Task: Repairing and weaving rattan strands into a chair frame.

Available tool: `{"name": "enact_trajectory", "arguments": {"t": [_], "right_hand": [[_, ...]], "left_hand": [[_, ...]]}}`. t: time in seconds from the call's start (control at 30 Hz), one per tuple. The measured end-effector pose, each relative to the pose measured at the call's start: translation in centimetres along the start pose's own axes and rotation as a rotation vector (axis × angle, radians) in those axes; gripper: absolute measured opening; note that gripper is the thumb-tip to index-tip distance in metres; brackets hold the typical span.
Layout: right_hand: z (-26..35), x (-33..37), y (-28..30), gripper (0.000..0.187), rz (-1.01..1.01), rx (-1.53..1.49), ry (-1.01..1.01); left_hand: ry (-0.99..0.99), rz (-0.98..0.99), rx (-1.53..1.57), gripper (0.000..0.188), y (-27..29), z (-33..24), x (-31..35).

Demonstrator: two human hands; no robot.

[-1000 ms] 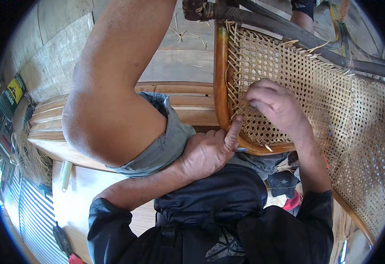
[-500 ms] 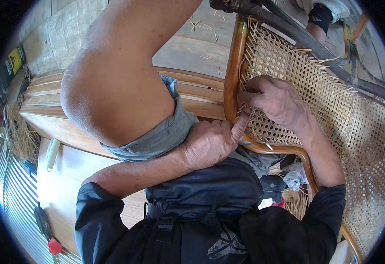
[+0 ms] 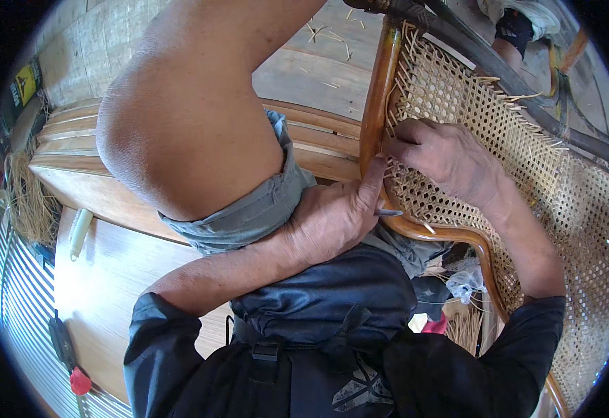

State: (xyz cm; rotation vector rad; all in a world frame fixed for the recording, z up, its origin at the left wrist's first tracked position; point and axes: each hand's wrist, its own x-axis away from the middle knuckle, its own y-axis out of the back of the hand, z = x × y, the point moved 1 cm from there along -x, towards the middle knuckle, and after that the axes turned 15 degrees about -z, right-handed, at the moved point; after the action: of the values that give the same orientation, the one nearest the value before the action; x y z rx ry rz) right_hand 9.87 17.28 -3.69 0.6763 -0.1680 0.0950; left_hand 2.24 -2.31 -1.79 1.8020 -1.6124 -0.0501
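Note:
A woven cane panel (image 3: 457,97) in a curved, glossy brown wooden frame (image 3: 379,90) leans across my right side. Loose strand ends stick out along its edges. Over the panel's left edge, my right hand (image 3: 443,157) has its fingers pinched together close to the frame; whatever is between the fingertips is hidden. Just below, my left hand (image 3: 336,216) is curled around a tool, with its thumb stretched up against the frame near the right fingertips. Only the tool's pointed metal tip (image 3: 389,212) shows beside the frame; its handle is hidden in the palm.
My bent bare knee (image 3: 144,146) rises at the left, beside a slatted wooden bench (image 3: 67,171). A pale green cylinder (image 3: 80,233) lies on a light board. Dark bars (image 3: 499,66) cross behind the panel, near another person's foot (image 3: 517,28). Cane scraps litter the floor.
My left hand has shifted slightly up, its thumb now higher along the frame, nearer the right fingertips. More of the metal tip is visible. The right hand stays pinched at nearly the same spot.

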Motion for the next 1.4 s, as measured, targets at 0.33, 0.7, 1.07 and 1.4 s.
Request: {"name": "enact_trajectory", "arguments": {"t": [0.33,0.7,1.07,1.4], "right_hand": [[-0.3,0.4,-0.2,0.021,-0.044,-0.055,-0.084],[0.6,1.6,-2.4,0.025,-0.327,-0.006,-0.141],[0.6,-0.2,-1.3,0.017,-0.131,-0.219,-0.339],[1.1,-2.6,0.0,0.019,0.169,-0.094,-0.475]], "left_hand": [[0.32,0.208,0.412,0.072,1.1,-1.8,-0.2],[0.35,0.076,0.392,0.069,0.0,-1.2,0.3],[0.256,0.12,0.422,0.067,1.1,-1.6,-0.9],[0.092,0.102,0.233,0.067,0.3,-1.7,-0.8]]}}
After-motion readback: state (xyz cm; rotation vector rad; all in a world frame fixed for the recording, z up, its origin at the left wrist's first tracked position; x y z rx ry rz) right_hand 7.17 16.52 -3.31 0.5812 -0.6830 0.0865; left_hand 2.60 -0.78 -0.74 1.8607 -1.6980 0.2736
